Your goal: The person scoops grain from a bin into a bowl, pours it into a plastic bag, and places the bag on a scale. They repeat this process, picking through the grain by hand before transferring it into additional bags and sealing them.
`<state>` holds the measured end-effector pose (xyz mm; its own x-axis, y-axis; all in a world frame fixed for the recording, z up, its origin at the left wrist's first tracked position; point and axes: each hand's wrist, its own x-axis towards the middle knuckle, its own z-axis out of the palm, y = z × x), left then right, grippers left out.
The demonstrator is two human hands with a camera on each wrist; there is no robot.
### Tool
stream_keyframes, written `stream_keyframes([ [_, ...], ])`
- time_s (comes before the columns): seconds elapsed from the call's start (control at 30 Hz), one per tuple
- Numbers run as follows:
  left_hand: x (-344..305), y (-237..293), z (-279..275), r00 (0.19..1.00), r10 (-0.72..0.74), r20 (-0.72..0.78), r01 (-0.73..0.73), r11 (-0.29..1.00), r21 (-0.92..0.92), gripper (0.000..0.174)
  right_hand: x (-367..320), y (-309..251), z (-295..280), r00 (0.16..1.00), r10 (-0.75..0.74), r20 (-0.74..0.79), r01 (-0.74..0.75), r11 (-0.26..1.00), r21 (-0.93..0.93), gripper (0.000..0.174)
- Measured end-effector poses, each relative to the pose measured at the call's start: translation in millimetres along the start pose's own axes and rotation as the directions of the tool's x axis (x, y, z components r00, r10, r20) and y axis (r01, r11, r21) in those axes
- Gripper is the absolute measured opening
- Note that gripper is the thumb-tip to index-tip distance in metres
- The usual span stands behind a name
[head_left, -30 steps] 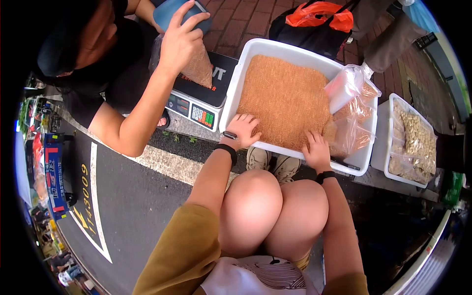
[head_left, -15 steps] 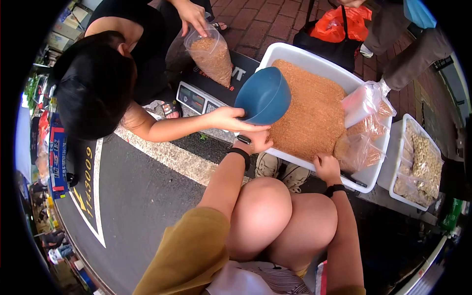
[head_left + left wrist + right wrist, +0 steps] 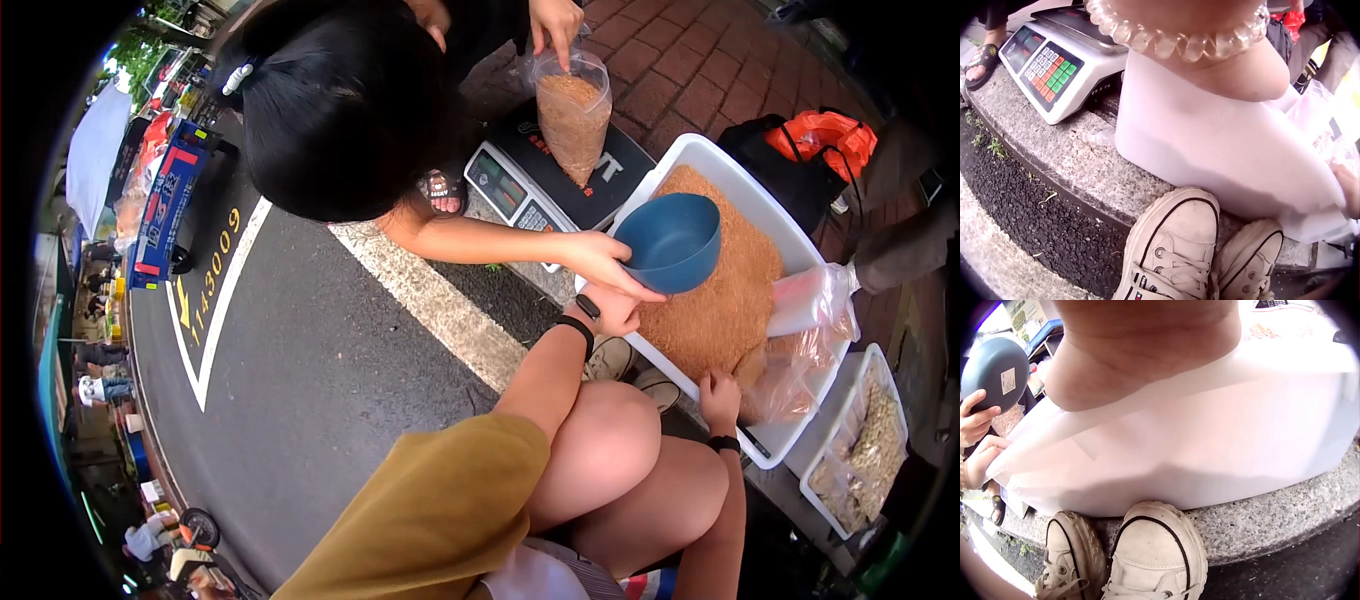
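Note:
My left hand (image 3: 612,308) rests at the near left rim of a white plastic tub (image 3: 690,155), its fingers loosely bent, partly hidden beneath another person's hand (image 3: 602,260). That person grips a dark blue bowl (image 3: 672,245) by its edge, tilted over the tub. Orange-brown dried flakes (image 3: 720,330) fill much of the tub. Farther right on the near rim lies my right hand (image 3: 718,398), fingers curled down at the flakes; I cannot tell if they pinch any. Both wrists wear dark bands.
A clear bag of flakes (image 3: 574,120) stands on a digital scale (image 3: 625,155), touched by the other person's hand. Filled plastic bags (image 3: 800,375) lie in the tub's right end. Beyond sits a smaller tub (image 3: 812,478) of pale pieces. My shoes (image 3: 1175,250) are against the kerb.
The other person swung the blue bowl from beside the scale to over the tub, beside my left hand. My fingers drew back from the flakes and bent. My head view turned left.

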<state>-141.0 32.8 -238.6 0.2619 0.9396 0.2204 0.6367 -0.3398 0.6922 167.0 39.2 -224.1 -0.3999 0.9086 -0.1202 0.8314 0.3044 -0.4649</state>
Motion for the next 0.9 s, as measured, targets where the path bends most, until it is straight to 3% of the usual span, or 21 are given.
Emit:
stream_keyframes([
  [0.03,1,2,-5,0.987,-0.083,0.137,0.076,0.996,0.054,0.029,0,1,1,1.0,-0.004,-0.001,0.004,1.0,-0.003,0.023],
  [0.07,0,4,-8,0.988,-0.083,0.133,0.077,0.996,0.053,0.029,-1,-1,1,1.0,-0.001,-0.02,0.002,1.0,0.013,0.022],
  [0.13,0,9,-12,0.994,0.073,-0.077,-0.054,0.973,0.224,0.024,0,-1,1,0.999,-0.001,-0.039,0.002,1.0,0.028,0.022],
  [0.17,0,11,-14,0.994,0.073,-0.08,-0.054,0.973,0.224,0.024,0,0,2,0.999,0.001,-0.038,0.0,1.0,0.027,0.022],
  [0.33,-3,14,-13,0.996,-0.092,0.007,0.089,0.983,0.162,0.017,0,4,4,1.0,0.003,-0.019,-0.003,1.0,0.019,0.022],
  [0.37,-3,15,-13,0.996,-0.09,0.007,0.087,0.983,0.16,0.017,-1,2,3,0.999,0.018,-0.026,-0.018,1.0,0.013,0.021],
  [0.43,0,14,-14,0.993,-0.116,0.038,0.096,0.935,0.341,0.018,-1,1,2,0.999,0.035,-0.034,-0.035,0.999,0.006,0.02],
  [0.5,0,13,-13,0.998,-0.056,-0.011,0.057,0.941,0.333,0.018,-1,1,3,0.998,0.026,-0.053,-0.025,1.0,0.018,0.019],
  [0.7,1,14,-14,0.995,-0.091,0.043,0.07,0.93,0.361,0.019,-2,3,3,0.995,0.099,-0.033,-0.098,0.995,0.036,0.018],
  [0.9,5,22,-19,0.991,-0.117,0.061,0.084,0.915,0.394,0.021,-2,-4,-4,0.993,0.059,-0.106,-0.051,0.996,0.078,0.017],
])
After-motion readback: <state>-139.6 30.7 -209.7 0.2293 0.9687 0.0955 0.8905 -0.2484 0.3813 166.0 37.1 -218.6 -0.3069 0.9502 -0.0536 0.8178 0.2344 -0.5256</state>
